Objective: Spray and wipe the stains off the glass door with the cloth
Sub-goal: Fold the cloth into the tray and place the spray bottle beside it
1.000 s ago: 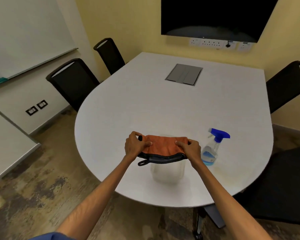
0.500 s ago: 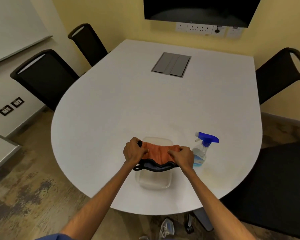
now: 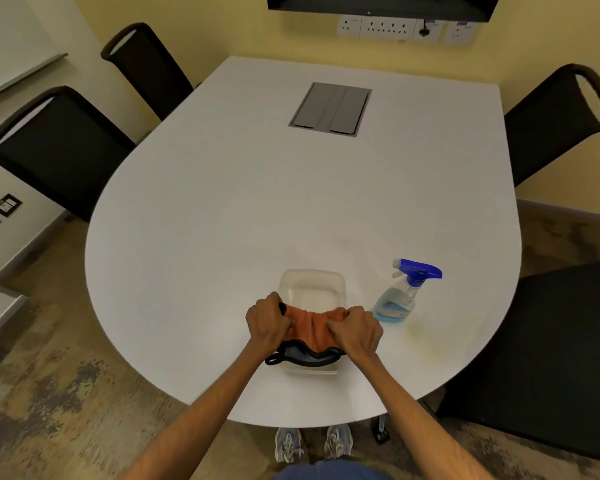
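- Cloth (image 3: 313,328), orange with a dark hem, sits bunched between both hands, over the near half of a clear tub (image 3: 312,284).
- Left hand (image 3: 267,323) grips the cloth's left end, with the fingers curled tight round it. I can see a dark loop of hem hanging just below that fist.
- Right hand (image 3: 356,333) grips the right end the same way, knuckles up. The two fists are close together, with the fabric gathered in folds between them.
- Tub stands on the white surface (image 3: 250,220), near its rounded front edge.
- Bottle (image 3: 400,297) has a blue trigger head and some blue liquid low inside. It stands upright just right of the tub, near the right hand but apart from it.
- Grey hatch (image 3: 329,109) is set into the surface farther back.
- Black chairs (image 3: 59,147) stand along both sides.
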{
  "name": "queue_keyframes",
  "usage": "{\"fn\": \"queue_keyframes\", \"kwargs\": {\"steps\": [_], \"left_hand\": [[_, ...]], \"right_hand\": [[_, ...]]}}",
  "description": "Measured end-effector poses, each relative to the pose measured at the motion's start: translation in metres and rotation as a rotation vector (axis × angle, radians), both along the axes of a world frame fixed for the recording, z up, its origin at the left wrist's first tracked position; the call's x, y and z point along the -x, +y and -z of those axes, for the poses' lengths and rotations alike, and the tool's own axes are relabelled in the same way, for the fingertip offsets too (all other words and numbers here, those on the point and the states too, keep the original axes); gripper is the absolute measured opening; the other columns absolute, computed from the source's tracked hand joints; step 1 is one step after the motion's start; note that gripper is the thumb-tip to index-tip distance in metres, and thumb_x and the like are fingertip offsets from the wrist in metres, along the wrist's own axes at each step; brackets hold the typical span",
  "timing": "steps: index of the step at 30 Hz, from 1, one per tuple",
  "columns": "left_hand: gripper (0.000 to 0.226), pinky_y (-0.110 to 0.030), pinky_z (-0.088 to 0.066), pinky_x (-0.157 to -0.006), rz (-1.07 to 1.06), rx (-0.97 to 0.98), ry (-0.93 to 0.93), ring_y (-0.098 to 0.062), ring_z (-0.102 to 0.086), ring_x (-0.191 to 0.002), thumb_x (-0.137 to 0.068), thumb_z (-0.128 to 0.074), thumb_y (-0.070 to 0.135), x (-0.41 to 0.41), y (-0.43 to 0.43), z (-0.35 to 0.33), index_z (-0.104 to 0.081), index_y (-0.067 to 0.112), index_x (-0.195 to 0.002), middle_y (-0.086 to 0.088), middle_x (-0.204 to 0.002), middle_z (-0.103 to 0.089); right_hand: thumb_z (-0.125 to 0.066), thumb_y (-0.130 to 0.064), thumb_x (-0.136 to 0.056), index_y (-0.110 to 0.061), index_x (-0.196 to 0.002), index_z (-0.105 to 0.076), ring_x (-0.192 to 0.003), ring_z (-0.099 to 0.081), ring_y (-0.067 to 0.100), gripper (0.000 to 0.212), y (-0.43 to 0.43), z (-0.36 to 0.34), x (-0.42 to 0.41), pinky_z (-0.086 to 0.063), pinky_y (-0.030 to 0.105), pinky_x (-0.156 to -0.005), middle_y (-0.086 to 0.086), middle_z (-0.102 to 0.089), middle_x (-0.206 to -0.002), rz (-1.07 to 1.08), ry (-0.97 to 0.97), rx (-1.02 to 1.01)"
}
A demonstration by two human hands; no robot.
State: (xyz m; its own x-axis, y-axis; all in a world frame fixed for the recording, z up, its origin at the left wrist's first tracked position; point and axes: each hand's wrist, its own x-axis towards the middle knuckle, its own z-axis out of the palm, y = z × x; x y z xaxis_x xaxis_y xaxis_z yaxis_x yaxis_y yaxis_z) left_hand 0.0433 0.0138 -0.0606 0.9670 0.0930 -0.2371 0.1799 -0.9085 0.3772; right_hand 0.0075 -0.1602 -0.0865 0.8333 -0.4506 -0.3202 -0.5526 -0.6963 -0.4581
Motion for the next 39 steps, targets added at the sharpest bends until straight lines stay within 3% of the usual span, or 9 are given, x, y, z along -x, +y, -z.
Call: {"fn": "queue_keyframes", "kwargs": {"steps": [4, 8, 13, 17, 21, 25, 30, 34, 39], "left_hand": [[0.009, -0.027, -0.030, -0.069, 0.127, -0.085, -0.025, -0.022, -0.058, -0.069, -0.081, -0.057, 0.011, 0.005, 0.003, 0.014, -0.053, 0.014, -0.088, -0.003, -0.083, -0.070], [0.007, -0.029, -0.022, -0.075, 0.224, -0.130, -0.061, -0.023, -0.057, -0.075, -0.082, -0.052, 0.008, 0.005, 0.005, 0.025, -0.055, 0.013, -0.086, -0.002, -0.080, -0.068], [0.001, -0.035, -0.028, -0.085, 0.335, -0.220, -0.097, -0.023, -0.051, -0.100, -0.086, -0.058, 0.014, 0.001, 0.011, 0.037, -0.059, 0.013, -0.086, -0.003, -0.083, -0.067], [0.010, -0.041, -0.033, -0.096, 0.399, -0.246, -0.155, -0.024, -0.052, -0.106, -0.085, -0.064, 0.019, 0.007, 0.014, 0.045, -0.062, 0.012, -0.092, -0.004, -0.095, -0.064], [0.022, -0.043, -0.029, -0.104, 0.424, -0.265, -0.138, -0.028, -0.045, -0.124, -0.089, -0.058, 0.022, 0.007, 0.013, 0.048, -0.058, 0.011, -0.108, -0.007, -0.119, -0.056], [0.042, -0.054, -0.012, -0.119, 0.448, -0.368, 0.008, -0.030, -0.018, -0.149, -0.105, -0.034, 0.028, 0.008, 0.006, 0.054, -0.039, 0.005, -0.139, -0.016, -0.154, -0.031], [0.054, -0.056, -0.008, -0.120, 0.579, -0.572, 0.099, -0.032, -0.005, -0.152, -0.108, -0.026, 0.035, 0.011, 0.002, 0.064, -0.025, 0.003, -0.151, -0.019, -0.161, -0.016], [0.066, -0.056, -0.006, -0.120, 0.510, -0.428, 0.124, -0.028, -0.005, -0.153, -0.104, -0.022, 0.050, 0.007, 0.004, 0.061, -0.018, 0.005, -0.153, -0.013, -0.163, -0.014], [0.053, -0.048, -0.023, -0.111, 0.410, -0.143, -0.071, -0.028, -0.029, -0.140, -0.094, -0.046, 0.048, 0.008, -0.011, 0.051, -0.045, 0.012, -0.132, -0.010, -0.141, -0.041]], "right_hand": [[-0.056, -0.041, -0.087, -0.013, -0.087, -0.068, -0.105, -0.054, 0.026, 0.031, 0.013, 0.016, 0.009, -0.035, 0.036, -0.089, 0.008, -0.069, -0.092, -0.138, 0.001, 0.196], [-0.050, -0.042, -0.092, -0.017, -0.088, -0.067, -0.112, -0.048, 0.025, 0.031, 0.019, 0.022, 0.009, -0.031, 0.038, -0.089, 0.004, -0.069, -0.092, -0.241, 0.006, 0.339], [-0.052, -0.036, -0.096, -0.013, -0.098, -0.071, -0.118, -0.049, 0.027, 0.030, 0.027, 0.032, 0.017, -0.033, 0.043, -0.101, 0.008, -0.063, -0.115, -0.324, 0.010, 0.411], [-0.046, -0.032, -0.101, -0.011, -0.105, -0.070, -0.127, -0.045, 0.028, 0.032, 0.028, 0.039, 0.020, -0.030, 0.045, -0.109, 0.008, -0.054, -0.133, -0.332, 0.033, 0.390], [-0.043, -0.028, -0.102, -0.012, -0.105, -0.069, -0.125, -0.044, 0.026, 0.031, 0.030, 0.036, 0.015, -0.030, 0.043, -0.107, 0.007, -0.051, -0.133, -0.335, 0.039, 0.394], [-0.042, -0.025, -0.102, -0.011, -0.104, -0.068, -0.126, -0.042, 0.026, 0.029, 0.033, 0.038, 0.015, -0.031, 0.042, -0.106, 0.007, -0.050, -0.132, -0.337, 0.063, 0.395], [-0.043, -0.022, -0.102, -0.009, -0.112, -0.065, -0.128, -0.042, 0.028, 0.027, 0.034, 0.039, 0.013, -0.030, 0.044, -0.107, 0.011, -0.051, -0.133, -0.338, 0.058, 0.381], [-0.049, -0.032, -0.098, -0.016, -0.131, -0.056, -0.132, -0.040, 0.027, 0.038, 0.025, 0.038, 0.021, -0.029, 0.043, -0.108, 0.008, -0.048, -0.139, -0.366, -0.032, 0.305], [-0.059, -0.027, -0.095, -0.013, -0.122, -0.061, -0.122, -0.047, 0.026, 0.030, 0.010, 0.031, 0.028, -0.038, 0.040, -0.097, 0.009, -0.054, -0.125, -0.056, -0.375, 0.071]]}}
